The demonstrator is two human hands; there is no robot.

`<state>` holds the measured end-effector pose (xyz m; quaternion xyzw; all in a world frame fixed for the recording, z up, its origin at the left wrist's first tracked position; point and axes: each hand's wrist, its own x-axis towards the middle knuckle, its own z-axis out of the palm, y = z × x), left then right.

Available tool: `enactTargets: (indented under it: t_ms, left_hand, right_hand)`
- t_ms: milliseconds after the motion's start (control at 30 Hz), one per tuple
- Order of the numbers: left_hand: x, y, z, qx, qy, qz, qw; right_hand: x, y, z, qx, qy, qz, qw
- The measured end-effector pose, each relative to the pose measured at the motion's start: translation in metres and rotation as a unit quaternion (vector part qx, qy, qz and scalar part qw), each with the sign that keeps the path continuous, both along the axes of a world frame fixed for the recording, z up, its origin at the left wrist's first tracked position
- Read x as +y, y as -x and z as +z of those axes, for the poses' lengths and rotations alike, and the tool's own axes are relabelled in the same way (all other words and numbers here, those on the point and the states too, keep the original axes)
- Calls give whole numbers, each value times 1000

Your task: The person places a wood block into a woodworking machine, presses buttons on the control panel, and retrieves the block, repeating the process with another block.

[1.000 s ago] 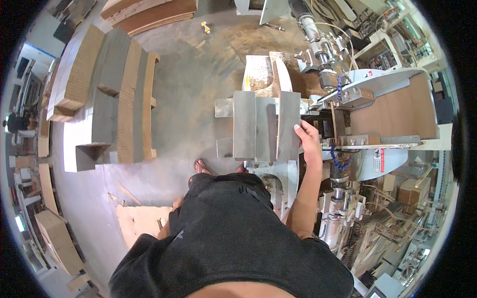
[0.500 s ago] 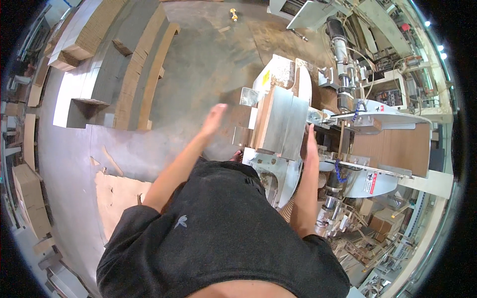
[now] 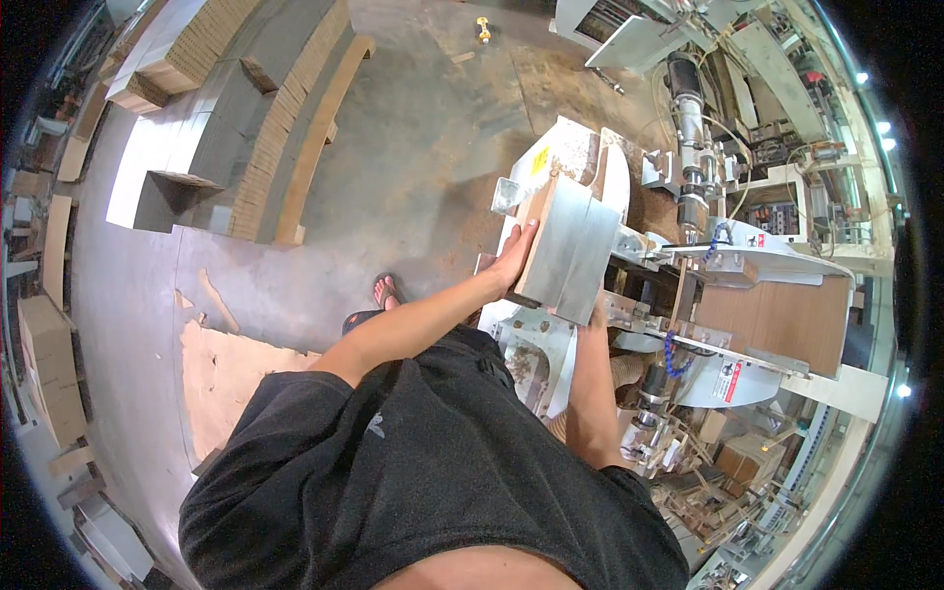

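Note:
A stack of grey-topped boards (image 3: 570, 246) with brown edges rests on the white machine's infeed end, in front of my body. My left hand (image 3: 513, 260) is pressed to the stack's left side, its fingers stretched along the brown edge. At the near right corner my right hand (image 3: 596, 317) touches the opposite side, and its fingers are mostly hidden by the boards. Between the two hands the stack is gripped. A small metal plate (image 3: 506, 196) stands just beyond my left hand.
On the right stretches the machine, with a motor unit (image 3: 687, 128), a blue coiled hose (image 3: 672, 356) and a brown board (image 3: 777, 317) between its guides. Long stacks of boards (image 3: 231, 138) stand at left. Torn cardboard (image 3: 231, 379) lies on the floor, and a yellow object (image 3: 483, 29) farther off.
My left hand has swung right from the open air onto the stack's left side. My right hand has slid nearer along the other side. A sandalled foot has come into sight at left.

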<state>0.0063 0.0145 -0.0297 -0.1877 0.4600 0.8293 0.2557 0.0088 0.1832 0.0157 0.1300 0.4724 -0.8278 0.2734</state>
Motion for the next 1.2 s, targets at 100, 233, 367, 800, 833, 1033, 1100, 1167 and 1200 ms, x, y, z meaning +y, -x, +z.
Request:
enactTargets:
  t_ms: [100,233,367,800,833,1033,1100,1167,1200]
  left_hand:
    - [-6,3,-19,7,-30,25,999]
    - [-23,2,-18,10,-62,18,998]
    - [-32,-2,-1,-26,-64,-2,998]
    - [-78,-16,40,-2,31,-101,994]
    - [-87,-21,34,-5,22,-92,995]
    - [-178,-73,-33,-81,111,6,990]
    - [-213,-111,-80,-142,201,74,966]
    - [-250,-173,-140,-224,300,135,917]
    - [-261,-206,-172,-263,355,155,884]
  right_hand:
    - [-10,1,2,2,10,4,1000]
    - [-21,2,2,9,23,5,1000]
    - [-26,5,1,11,37,3,999]
    - [-19,13,-6,-12,-134,-68,989]
    - [-4,16,-12,-13,-133,-85,987]
    - [115,35,-19,225,-719,-175,634]
    - [147,40,-20,230,-808,-163,517]
    - [164,51,-12,90,-825,-64,554]
    - [176,49,-19,72,-833,-69,544]
